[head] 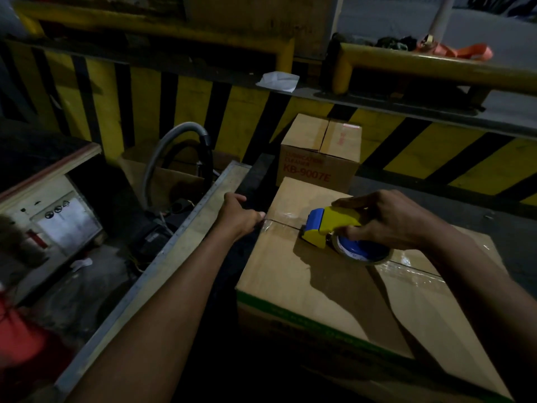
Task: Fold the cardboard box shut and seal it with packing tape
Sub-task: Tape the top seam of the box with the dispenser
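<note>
In the head view, the cardboard box [334, 286] is lying in the lower right of the frame with its flaps folded shut; the centre seam [283, 223] is running from its left edge toward the right, with clear tape [412, 267] shining along the right stretch. The right hand [386, 219] is grasping the yellow and blue tape dispenser [331, 225], fingers wrapped over its body and roll of tape [363, 253]; the dispenser is sitting on the seam near the middle of the lid. The left hand [239, 218] is clutching the box's left edge at the seam's end, thumb on top, fingers curled down the side. The box is resting on a dark worktop [508, 228]; a smaller carton printed KB-9007E [319, 158] is standing just behind it; a yellow and black striped barrier [203, 112] is crossing the upper frame; a grey hose [174, 141] is arching at left centre; the room is looking dim.
</note>
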`<act>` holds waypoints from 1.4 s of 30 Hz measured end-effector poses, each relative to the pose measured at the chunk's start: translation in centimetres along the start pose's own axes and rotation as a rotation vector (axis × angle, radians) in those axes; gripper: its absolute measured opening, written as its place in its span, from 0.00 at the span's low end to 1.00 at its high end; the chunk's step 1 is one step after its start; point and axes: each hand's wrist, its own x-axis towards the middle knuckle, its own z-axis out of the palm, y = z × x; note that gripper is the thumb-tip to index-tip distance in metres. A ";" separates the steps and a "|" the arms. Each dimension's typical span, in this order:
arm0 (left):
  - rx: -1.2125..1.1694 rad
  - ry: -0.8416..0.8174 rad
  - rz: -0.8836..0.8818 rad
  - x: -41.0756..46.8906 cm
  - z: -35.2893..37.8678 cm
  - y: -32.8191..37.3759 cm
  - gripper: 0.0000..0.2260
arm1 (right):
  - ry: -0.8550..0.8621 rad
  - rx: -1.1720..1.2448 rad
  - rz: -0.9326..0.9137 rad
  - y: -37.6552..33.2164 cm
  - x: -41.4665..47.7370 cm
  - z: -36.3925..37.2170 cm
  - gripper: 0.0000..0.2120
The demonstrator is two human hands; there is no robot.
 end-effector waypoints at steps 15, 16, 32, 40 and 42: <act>0.031 0.075 -0.040 -0.2 0.4 -0.6 0.19 | 0.026 0.002 0.005 -0.5 -0.3 0.4 0.32; 0.068 0.083 -0.029 -0.5 0.1 -0.6 0.19 | 0.030 0.007 0.002 -0.5 -0.4 0.4 0.32; 0.545 0.038 0.669 -6.7 1.4 0.6 0.14 | 0.035 -0.070 -0.078 -0.1 -0.5 0.7 0.31; 1.060 -0.376 0.696 -6.5 1.1 -0.5 0.27 | -0.050 -0.166 -0.132 0.0 -0.2 -0.2 0.29; 1.129 -0.358 0.721 -6.4 1.2 -0.5 0.28 | -0.073 -0.210 -0.139 -0.3 0.2 -0.4 0.29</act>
